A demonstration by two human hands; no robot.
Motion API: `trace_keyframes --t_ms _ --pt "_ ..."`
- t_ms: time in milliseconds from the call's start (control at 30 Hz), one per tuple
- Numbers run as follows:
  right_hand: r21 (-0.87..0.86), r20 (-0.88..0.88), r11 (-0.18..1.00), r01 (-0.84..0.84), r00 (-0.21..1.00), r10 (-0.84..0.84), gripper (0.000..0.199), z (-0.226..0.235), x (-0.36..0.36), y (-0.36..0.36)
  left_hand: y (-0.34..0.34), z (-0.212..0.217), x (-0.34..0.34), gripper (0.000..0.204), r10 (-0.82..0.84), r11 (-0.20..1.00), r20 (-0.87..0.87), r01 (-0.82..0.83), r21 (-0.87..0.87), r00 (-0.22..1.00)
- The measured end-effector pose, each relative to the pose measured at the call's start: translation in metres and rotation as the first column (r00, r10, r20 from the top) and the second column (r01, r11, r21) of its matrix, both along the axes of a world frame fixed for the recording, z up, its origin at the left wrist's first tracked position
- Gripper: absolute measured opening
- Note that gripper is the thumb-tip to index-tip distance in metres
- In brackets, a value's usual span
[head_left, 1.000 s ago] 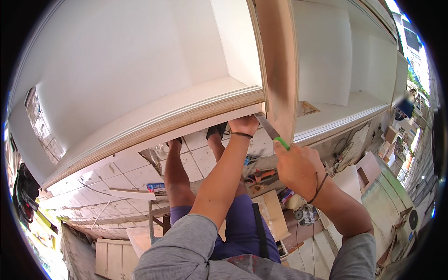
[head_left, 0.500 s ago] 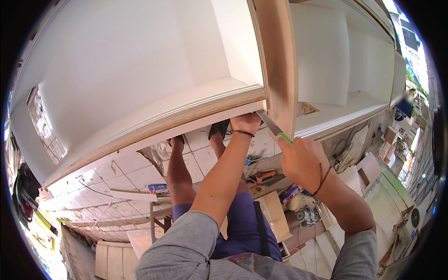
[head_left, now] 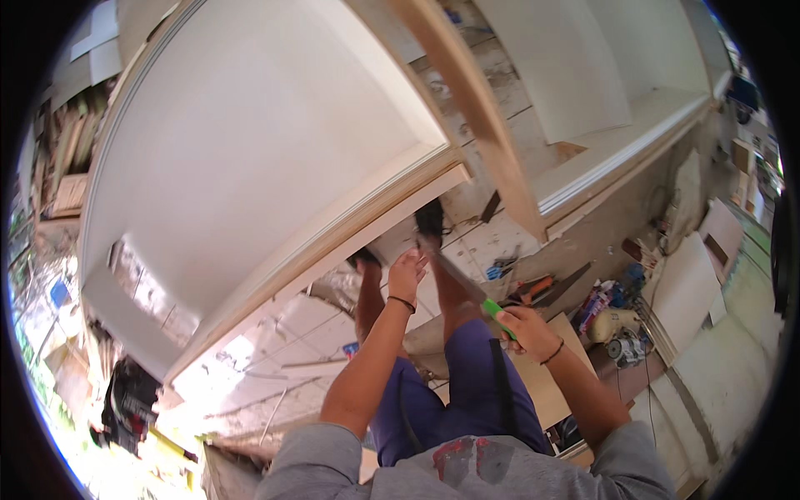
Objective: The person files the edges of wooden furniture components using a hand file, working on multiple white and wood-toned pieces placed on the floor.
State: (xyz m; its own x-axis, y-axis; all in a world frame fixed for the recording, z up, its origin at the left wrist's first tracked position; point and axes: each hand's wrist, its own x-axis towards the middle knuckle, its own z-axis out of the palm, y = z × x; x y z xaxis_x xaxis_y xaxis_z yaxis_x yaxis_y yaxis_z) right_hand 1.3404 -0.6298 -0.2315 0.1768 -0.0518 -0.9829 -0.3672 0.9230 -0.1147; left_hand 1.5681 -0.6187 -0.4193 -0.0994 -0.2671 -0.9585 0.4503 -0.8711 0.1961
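My right hand [head_left: 527,333] is closed round the green handle of a knife [head_left: 460,279], which has a long grey blade. The blade slants up and left in front of my legs, blurred by motion. Beside its tip is my left hand [head_left: 407,277], the fingers bent and drawn together. Whether they pinch the tip or some small thing is too blurred to tell. Beyond both hands lies a large white cabinet [head_left: 250,125] with bare wood edges. A white strip [head_left: 392,218] runs along its near edge, apart from the blade.
A wooden panel [head_left: 475,108] stands on edge right of the cabinet, with another white cabinet [head_left: 658,108] beyond. An orange-handled tool [head_left: 533,287] lies on the floor. Loose boards [head_left: 687,287] and a metal-bodied machine [head_left: 627,350] sit at right. A black bag [head_left: 129,400] is at left.
Both hands have come away from the cabinet corner, down towards my body. The knife has left the edge with my right hand. The view has shifted and turned, showing more floor between the cabinets.
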Motion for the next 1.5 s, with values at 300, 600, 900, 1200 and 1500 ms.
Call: trace_keyframes --t_ms 300,600,900,1200,1500 --pt "0.222 -0.111 0.706 0.673 0.736 -0.667 0.016 0.01 0.027 0.087 0.025 0.051 0.11 0.072 -0.197 0.421 0.977 0.907 0.004 0.087" --pt "0.094 -0.179 0.783 0.615 0.784 -0.595 0.015 0.013 0.053 0.1 0.055 0.035 0.205 0.068 -0.436 0.484 0.894 0.81 0.331 -0.104" --pt "-0.343 -0.14 0.765 0.545 0.776 -0.616 0.019 0.027 0.086 0.145 0.028 0.003 0.225 0.039 -0.281 0.373 0.954 0.904 0.21 -0.106" --pt "-0.477 0.168 0.599 0.644 0.735 -0.657 0.029 -0.063 0.09 0.089 -0.009 0.025 0.202 0.054 -0.268 0.255 0.961 0.956 0.143 -0.072" --pt "-0.389 0.243 0.537 0.749 0.645 -0.724 0.039 -0.187 0.112 0.05 -0.131 0.001 0.016 0.12 -0.12 -0.021 0.993 1.0 0.005 -0.007"
